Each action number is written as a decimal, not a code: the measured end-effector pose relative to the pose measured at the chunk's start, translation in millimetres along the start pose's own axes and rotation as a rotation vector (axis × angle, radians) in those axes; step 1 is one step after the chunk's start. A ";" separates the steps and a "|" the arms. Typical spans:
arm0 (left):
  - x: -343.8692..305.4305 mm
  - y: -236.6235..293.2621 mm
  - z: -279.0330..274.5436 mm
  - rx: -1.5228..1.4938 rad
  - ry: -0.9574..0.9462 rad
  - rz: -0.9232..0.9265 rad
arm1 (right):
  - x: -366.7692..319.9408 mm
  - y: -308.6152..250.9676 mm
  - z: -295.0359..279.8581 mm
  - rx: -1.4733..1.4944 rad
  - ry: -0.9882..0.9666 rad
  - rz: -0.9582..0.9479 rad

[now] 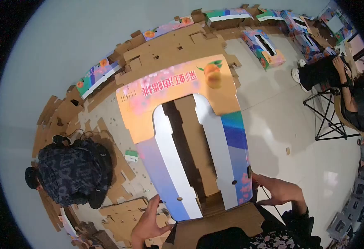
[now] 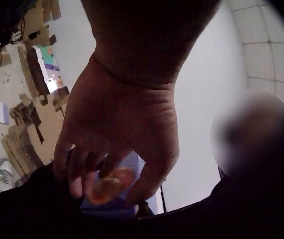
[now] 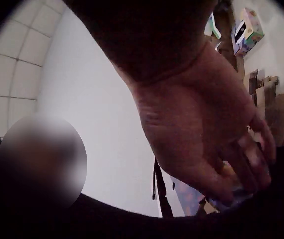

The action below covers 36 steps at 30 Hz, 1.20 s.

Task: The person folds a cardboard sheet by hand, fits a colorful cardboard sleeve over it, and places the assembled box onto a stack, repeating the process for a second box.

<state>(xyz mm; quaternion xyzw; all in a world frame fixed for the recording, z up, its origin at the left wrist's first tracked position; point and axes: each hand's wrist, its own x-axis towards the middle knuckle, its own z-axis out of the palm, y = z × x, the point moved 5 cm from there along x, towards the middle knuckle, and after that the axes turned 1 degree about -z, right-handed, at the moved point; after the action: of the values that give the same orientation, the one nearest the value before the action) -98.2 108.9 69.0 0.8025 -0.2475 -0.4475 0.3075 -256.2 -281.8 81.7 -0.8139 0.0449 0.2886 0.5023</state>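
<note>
A printed cardboard fruit box (image 1: 231, 166), orange at its far end and purple and blue along its sides, fills the middle of the head view. White inner flaps flank its long top opening, and brown board shows inside. At the near left corner my left hand (image 1: 146, 226) grips the box, with its thumb toward the near end. My right hand (image 1: 279, 191) holds the near right side, its fingertips partly hidden. In the left wrist view, curled left fingers (image 2: 76, 174) overlap the printed peaches. Curled right fingers (image 3: 246, 164) lie over the box in the right wrist view.
Flattened brown cardboard (image 1: 169, 50) and more printed boxes (image 1: 263, 47) line the wall. On the left a person in a dark patterned top (image 1: 76, 170) crouches among cardboard pieces. Another person sits on a folding chair (image 1: 331, 112) at right. Grey trays (image 1: 348, 207) stand along the right edge.
</note>
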 end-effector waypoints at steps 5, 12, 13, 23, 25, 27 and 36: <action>3.2 10.8 20.9 -0.151 0.363 0.240 | 6.7 -7.3 10.2 -0.083 0.118 -0.035; 23.9 6.6 34.1 -0.544 0.699 0.300 | 31.5 13.3 2.0 0.768 0.214 -0.390; 22.8 3.9 35.8 -0.564 0.735 0.245 | 39.3 11.9 3.7 0.709 0.302 -0.354; 36.1 7.9 48.6 -0.525 0.962 0.429 | 57.3 -4.8 18.7 0.399 0.759 -0.325; 36.8 -0.8 53.1 -0.531 0.915 0.415 | 55.5 -2.1 21.3 0.400 0.815 -0.297; 34.9 5.2 52.3 -0.444 0.926 0.436 | 56.1 -3.7 16.0 0.368 0.809 -0.299; 29.9 13.4 49.7 -0.599 0.907 0.237 | 51.6 -5.4 8.5 0.239 0.894 -0.264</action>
<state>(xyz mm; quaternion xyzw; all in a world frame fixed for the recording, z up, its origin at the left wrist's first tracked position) -128.8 66.0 41.2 0.7590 -0.0408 -0.0702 0.6460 -215.1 -260.9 56.6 -0.7934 0.1856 -0.1632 0.5563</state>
